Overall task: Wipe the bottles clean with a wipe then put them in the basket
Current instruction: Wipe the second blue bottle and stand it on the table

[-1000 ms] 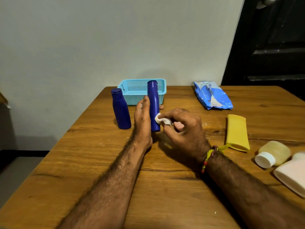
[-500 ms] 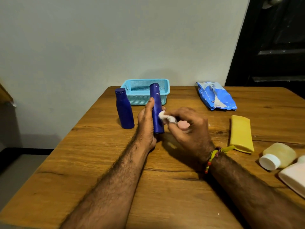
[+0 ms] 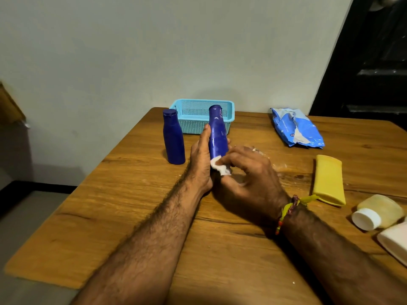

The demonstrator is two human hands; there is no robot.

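Observation:
My left hand (image 3: 201,159) grips a tall dark blue bottle (image 3: 217,133) that stands upright on the wooden table (image 3: 123,216). My right hand (image 3: 251,179) pinches a small white wipe (image 3: 218,166) against the bottle's lower part. A second dark blue bottle (image 3: 173,137) stands upright just to the left, untouched. Behind both sits the light blue mesh basket (image 3: 189,106); nothing shows inside it. To the right lie a yellow bottle (image 3: 329,179), a pale yellowish bottle with a white cap (image 3: 378,211) and a white bottle (image 3: 394,242) cut off by the frame edge.
A blue wipes packet (image 3: 296,128) lies at the back right of the table. The table's left edge drops to the floor, and a pale wall stands close behind the basket. A dark door fills the upper right.
My right hand has slid the wipe down the held bottle from its middle to its lower part. My left hand keeps its grip, and the bottle leans slightly.

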